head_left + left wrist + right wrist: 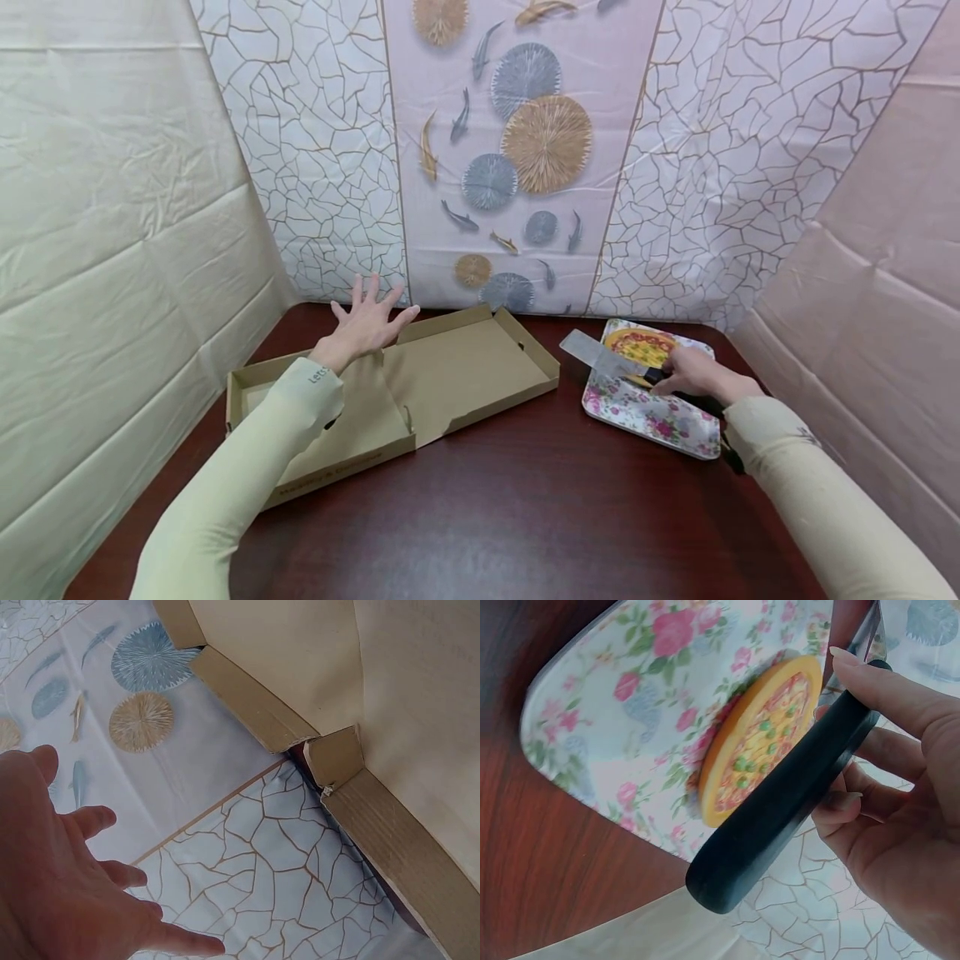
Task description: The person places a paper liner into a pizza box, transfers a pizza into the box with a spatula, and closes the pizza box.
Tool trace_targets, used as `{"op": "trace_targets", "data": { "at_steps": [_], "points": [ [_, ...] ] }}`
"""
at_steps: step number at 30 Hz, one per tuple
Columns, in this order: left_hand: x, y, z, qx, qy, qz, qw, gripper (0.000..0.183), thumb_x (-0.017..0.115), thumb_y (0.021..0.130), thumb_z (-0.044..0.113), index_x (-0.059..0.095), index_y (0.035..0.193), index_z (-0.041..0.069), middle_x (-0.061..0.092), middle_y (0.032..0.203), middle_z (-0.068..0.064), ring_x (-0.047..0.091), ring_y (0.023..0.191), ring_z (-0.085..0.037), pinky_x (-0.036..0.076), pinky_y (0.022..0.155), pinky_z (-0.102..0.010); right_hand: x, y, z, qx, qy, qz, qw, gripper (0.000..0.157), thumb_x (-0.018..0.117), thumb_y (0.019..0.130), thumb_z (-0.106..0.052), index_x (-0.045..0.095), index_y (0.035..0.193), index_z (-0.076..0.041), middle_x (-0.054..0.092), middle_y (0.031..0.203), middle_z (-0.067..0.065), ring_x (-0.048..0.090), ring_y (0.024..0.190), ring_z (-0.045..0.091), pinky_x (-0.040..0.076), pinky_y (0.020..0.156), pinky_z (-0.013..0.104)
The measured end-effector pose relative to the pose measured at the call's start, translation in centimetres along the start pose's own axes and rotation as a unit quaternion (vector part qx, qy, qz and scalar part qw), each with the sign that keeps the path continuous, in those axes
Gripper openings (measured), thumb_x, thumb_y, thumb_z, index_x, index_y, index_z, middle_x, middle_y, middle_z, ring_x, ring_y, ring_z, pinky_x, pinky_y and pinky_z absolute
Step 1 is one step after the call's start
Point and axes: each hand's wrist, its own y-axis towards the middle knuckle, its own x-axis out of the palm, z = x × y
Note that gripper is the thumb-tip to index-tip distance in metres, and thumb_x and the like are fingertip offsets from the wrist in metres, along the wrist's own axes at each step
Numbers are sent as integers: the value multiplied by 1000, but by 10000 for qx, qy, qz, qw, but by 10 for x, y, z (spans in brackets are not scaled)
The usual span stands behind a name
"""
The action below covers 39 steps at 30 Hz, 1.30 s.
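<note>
The left hand enters from 8 o'clock, its fingers spread apart and pointing toward 4 o'clock, in front of a printed cloth. A cardboard box fills the side from 12 to 4 o'clock, apart from the fingertips. One low side wall slants from 12 o'clock toward the centre; another side wall runs on to 5 o'clock, with a small flap between them. A dark red sliver shows in the gap there. The cloth bears a blue disc at 11 o'clock, a tan disc and fish at 10, and brown crackle lines at 6.
</note>
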Motion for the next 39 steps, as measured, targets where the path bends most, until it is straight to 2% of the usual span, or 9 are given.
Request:
{"op": "trace_targets", "data": {
  "at_steps": [7,12,15,21,33,39],
  "points": [
    [3,1,1,49,-4,-162,9999,74,27,94,69,11,155,31,-18,161,-13,-30,144,-36,-8,99,-82,0,9,-6,-109,42,6,9999,48,76,79,-24,35,55,-18,22,53,-7,20,50,8,22,51,24],
    [4,2,3,66,8,-185,9998,73,28,94,68,11,155,31,-17,162,-13,-29,144,-37,-7,99,-82,-2,15,-12,-228,218,52,9995,49,76,78,-20,33,54,-18,22,52,-8,19,49,8,22,50,23],
    [6,4,4,101,57,-166,9998,74,28,94,68,11,155,31,-15,162,-14,-28,144,-38,-6,99,-82,-5,16,-16,-309,145,169,9993,49,77,77,-20,34,55,-17,22,53,-8,20,49,8,22,50,23],
    [10,6,7,117,138,-228,9996,73,27,94,69,10,155,33,-13,162,-15,-28,144,-39,-5,100,-82,-7,20,-22,-205,77,106,9997,45,77,78,-22,39,55,-15,26,53,-7,25,49,8,25,51,24],
    [11,8,13,148,152,-292,9993,72,28,94,69,10,155,34,-14,162,-13,-27,145,-36,-7,101,-81,-12,30,-30,23,143,29,9999,45,75,81,-22,38,56,-15,26,53,-6,26,49,9,26,51,24],
    [12,8,18,206,150,-293,9992,72,28,94,69,11,155,34,-14,162,-13,-25,146,-37,-5,101,-81,-14,31,-36,-48,144,66,9999,37,74,81,-22,48,58,-11,33,52,-6,29,49,9,28,53,24]
  ]
}}
